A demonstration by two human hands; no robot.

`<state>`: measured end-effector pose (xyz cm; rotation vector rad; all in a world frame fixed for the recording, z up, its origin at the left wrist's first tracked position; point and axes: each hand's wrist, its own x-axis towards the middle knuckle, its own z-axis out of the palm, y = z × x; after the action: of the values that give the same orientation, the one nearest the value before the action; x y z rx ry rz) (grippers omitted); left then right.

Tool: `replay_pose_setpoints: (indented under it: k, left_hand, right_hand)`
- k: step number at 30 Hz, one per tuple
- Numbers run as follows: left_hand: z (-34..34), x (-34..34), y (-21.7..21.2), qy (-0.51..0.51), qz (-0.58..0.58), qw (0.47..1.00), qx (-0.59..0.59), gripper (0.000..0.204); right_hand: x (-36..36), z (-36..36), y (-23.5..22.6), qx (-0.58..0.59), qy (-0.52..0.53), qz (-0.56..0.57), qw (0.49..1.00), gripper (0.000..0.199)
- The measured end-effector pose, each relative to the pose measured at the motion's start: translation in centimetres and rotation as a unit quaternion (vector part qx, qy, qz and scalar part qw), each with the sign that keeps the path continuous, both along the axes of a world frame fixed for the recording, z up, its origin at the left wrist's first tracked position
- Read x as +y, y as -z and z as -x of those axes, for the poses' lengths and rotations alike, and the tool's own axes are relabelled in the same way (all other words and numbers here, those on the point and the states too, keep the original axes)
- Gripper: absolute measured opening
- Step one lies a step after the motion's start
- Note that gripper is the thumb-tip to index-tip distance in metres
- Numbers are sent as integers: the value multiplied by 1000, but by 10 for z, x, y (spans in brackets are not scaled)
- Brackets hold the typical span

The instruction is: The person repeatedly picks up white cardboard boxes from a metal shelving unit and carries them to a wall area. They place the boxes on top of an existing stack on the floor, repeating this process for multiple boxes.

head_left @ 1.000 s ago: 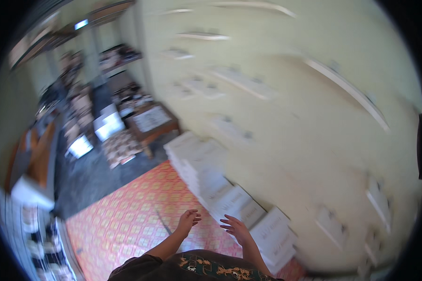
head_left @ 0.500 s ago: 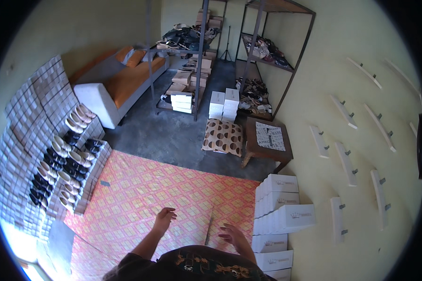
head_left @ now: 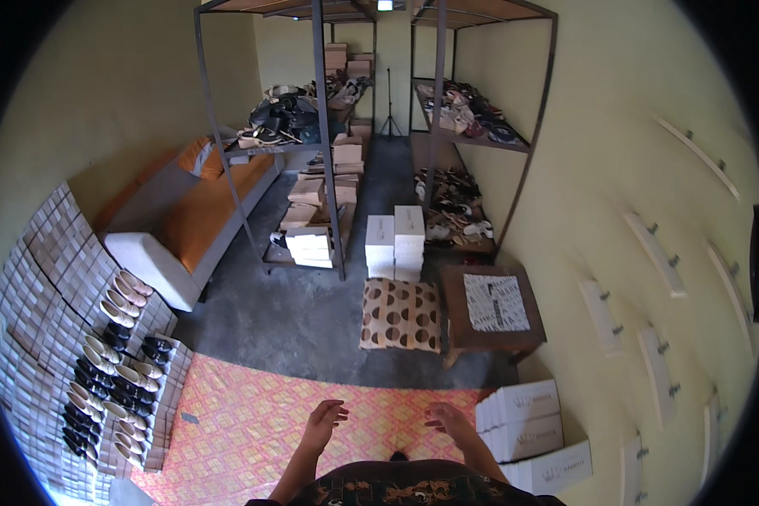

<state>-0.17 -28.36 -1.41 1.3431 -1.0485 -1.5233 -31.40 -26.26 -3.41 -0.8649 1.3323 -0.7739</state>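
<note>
Both of my hands hang in the air in front of my body, above the red-and-yellow patterned floor mat [head_left: 253, 422]. My left hand [head_left: 323, 422] is empty, its fingers loosely stretched toward the right. Opposite it, my right hand [head_left: 452, 419] points its fingers inward and also holds nothing. A wide gap lies between the two, and neither touches anything. Nearest to my right hand are the stacked white shoe boxes [head_left: 523, 409] beside the wall. Past the mat lie a brown dotted cushion [head_left: 400, 316] and a low brown table [head_left: 474, 334].
On the left, pairs of black and cream shoes [head_left: 114, 388] sit on stepped boxes. A grey-and-orange sofa [head_left: 198, 232] stands behind them. Metal racks [head_left: 331, 169] hold shoes and cardboard boxes, with white boxes [head_left: 395, 240] in front. Small shelves [head_left: 658, 379] line the right wall.
My view has tipped up and turned, showing more of the racks and less of the near mat and boxes. Both hands stay raised and empty; the cushion and table now appear lower.
</note>
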Motion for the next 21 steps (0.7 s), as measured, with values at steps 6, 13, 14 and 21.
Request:
replay_pose_setpoints:
  k: [6,13,14,21]
  left_hand:
    - [18,-100,-6,-41,29,999,6,27]
    - [-8,-238,26,-59,-14,998,-27,28]
    - [-8,-260,29,-58,-17,998,-23,28]
    - [27,-471,17,22,29,999,5,29]
  right_hand:
    - [-179,-1,-31,-77,-64,54,993,34]
    - [-324,-30,-27,-122,-41,41,991,36]
    - [-339,-30,-13,-147,-13,-3,989,37]
    - [-451,13,-17,-104,91,7,990,41]
